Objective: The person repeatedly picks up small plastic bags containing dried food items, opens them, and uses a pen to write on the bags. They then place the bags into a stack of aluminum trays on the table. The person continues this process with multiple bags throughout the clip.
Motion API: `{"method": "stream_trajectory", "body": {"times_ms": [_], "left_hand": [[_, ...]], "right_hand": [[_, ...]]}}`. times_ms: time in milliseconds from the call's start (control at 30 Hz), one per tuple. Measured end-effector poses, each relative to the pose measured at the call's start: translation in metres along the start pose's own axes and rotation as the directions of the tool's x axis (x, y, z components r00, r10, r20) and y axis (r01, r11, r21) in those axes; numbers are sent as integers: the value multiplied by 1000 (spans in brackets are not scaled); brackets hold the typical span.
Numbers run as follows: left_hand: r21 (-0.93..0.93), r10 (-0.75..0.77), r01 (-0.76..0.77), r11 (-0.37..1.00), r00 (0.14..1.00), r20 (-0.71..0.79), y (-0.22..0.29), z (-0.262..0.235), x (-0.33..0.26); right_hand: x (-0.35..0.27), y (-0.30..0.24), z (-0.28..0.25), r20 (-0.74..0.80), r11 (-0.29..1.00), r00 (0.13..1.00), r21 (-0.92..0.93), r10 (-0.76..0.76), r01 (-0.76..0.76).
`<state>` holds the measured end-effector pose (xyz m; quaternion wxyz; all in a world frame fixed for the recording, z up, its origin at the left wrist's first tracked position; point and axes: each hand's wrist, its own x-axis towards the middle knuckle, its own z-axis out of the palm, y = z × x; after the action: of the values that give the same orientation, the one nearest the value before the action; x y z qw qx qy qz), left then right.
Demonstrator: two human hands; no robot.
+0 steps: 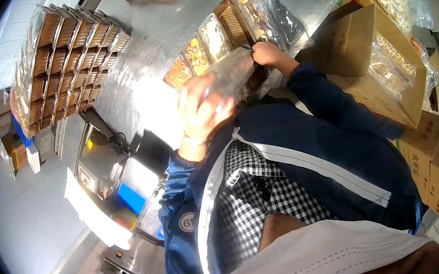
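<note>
A clear plastic bag [236,65] is stretched between my hands, above the near part of a brown plastic tray with compartments. My right hand [269,54] is closed on the bag's edge at its right end. Smeared by motion, my left hand [198,109] is at the bag's left end, its grip unclear. The tray's compartments hold reddish-orange bits [177,73], a yellow mix [196,55] and pale pieces [214,36]. A further brown compartment [233,20] shows its bare ribbed base. The tray's near side is hidden by the bag and my hands.
On the metal table [161,21], a tall stack of brown trays [65,63] rises at the left. Beside the filled tray lie a bag of dried slices [254,9] and a dark packet [287,19]. Open cardboard boxes [342,42] with bagged dried goods [390,64] stand at right.
</note>
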<state>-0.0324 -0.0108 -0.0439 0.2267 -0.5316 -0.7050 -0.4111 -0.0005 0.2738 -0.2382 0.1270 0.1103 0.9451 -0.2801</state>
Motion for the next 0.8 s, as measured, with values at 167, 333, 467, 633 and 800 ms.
{"method": "stream_trajectory", "body": {"times_ms": [167, 333, 467, 633, 800], "left_hand": [[97, -151, 141, 985, 983, 102, -30, 29, 71], [99, -50, 30, 995, 977, 207, -48, 69, 114], [152, -131, 90, 984, 948, 290, -42, 92, 127], [82, -212, 196, 977, 919, 332, -83, 126, 146], [-58, -364, 461, 886, 767, 528, -174, 192, 120]], "right_hand": [[16, 46, 7, 190, 803, 980, 575, 58, -159], [7, 32, 6, 193, 667, 965, 698, 176, -261], [-25, -10, -58, 258, 142, 939, 945, 228, -294], [-37, -15, -122, 93, 80, 948, 989, 305, -123], [12, -7, -135, -279, 410, 957, 884, 82, 223]]}}
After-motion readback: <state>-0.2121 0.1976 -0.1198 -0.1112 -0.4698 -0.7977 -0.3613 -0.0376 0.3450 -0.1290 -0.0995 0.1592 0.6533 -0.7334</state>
